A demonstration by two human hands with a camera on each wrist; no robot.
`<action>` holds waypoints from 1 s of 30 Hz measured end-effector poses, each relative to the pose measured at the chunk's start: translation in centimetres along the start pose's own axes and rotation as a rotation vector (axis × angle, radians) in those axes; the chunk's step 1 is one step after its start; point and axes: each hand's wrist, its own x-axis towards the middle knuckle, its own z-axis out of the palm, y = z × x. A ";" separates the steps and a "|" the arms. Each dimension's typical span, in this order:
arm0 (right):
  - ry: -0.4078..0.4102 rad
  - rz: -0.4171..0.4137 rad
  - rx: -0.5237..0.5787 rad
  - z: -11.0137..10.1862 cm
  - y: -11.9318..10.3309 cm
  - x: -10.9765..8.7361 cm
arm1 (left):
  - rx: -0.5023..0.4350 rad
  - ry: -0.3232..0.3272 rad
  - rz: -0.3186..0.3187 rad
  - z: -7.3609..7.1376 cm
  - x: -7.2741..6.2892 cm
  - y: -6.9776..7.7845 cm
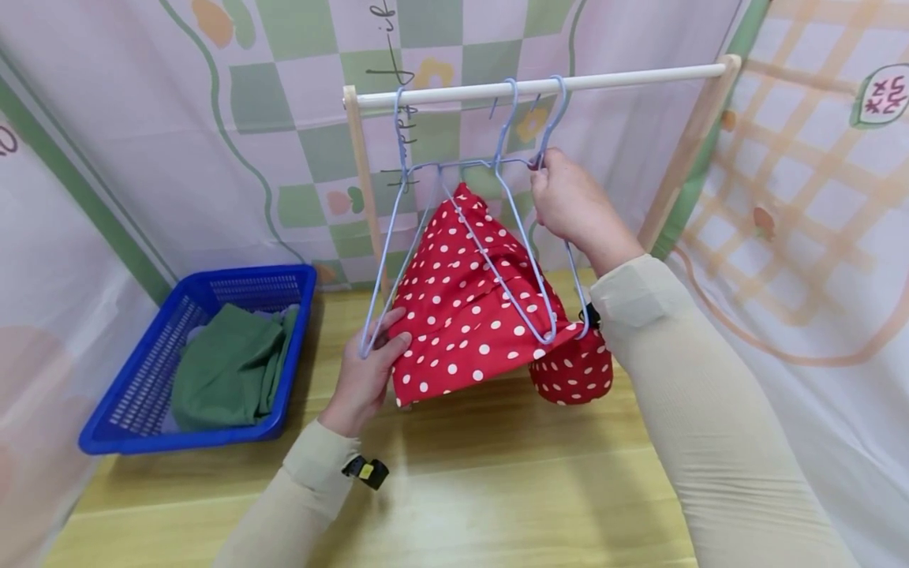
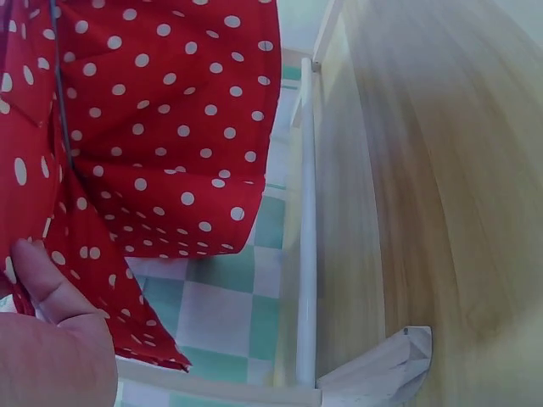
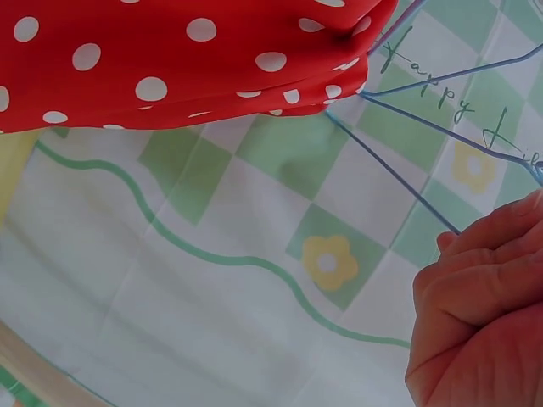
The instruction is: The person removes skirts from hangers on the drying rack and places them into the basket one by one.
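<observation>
A red garment with white polka dots (image 1: 469, 315) hangs in folds beneath the rail, draped over blue wire hangers; its exact kind does not show. My left hand (image 1: 362, 379) holds its lower left edge, and in the left wrist view the thumb (image 2: 47, 280) lies on the cloth. My right hand (image 1: 575, 201) grips a blue wire hanger (image 1: 558, 102) at the neck, just under its hook. In the right wrist view that hand (image 3: 484, 297) has curled fingers by the wire. A second hanger (image 1: 529, 252) crosses the front of the cloth, and another (image 1: 387, 252) hangs at the left.
The white rail (image 1: 639, 77) rests on wooden posts (image 1: 692, 150). A blue basket (image 1: 135, 355) stands at the left with folded green cloth (image 1: 230, 367) inside. Under it all is a wooden tabletop (image 1: 490, 489), with patterned curtains (image 1: 256, 189) behind and at the sides.
</observation>
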 end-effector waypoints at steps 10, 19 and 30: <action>0.003 0.023 0.035 0.2 -0.2 -0.2 | 0.022 0.048 0.016 -0.2 -0.4 0.4; 0.003 0.007 0.026 0.1 -0.2 -0.1 | 0.074 0.040 0.042 -0.9 -2.0 1.2; -0.004 0.014 0.051 0.1 -0.2 -0.2 | 0.089 0.063 0.041 -1.5 -3.6 1.7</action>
